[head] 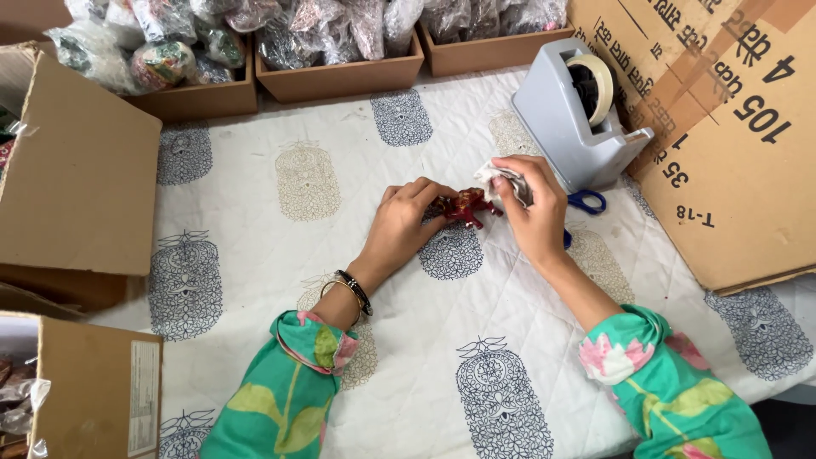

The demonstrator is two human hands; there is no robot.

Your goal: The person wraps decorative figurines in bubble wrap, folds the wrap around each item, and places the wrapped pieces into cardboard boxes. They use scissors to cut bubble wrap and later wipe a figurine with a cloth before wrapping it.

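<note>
Bright, even daylight; soft faint shadows under forearms; sharp focus; slight wide-angle bend at edges

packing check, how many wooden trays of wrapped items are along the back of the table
3, side by side at the far edge: left tray, middle tray, right tray. All are cut off by the picture's top edge, so more may sit out of view.

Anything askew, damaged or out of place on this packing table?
Nothing looks damaged or spilled. The left hand steadies a small red figurine while the right hand holds white wrapping against it. One oddity: blue-handled scissors lie half hidden behind the right hand, beside the grey tape dispenser.
</note>
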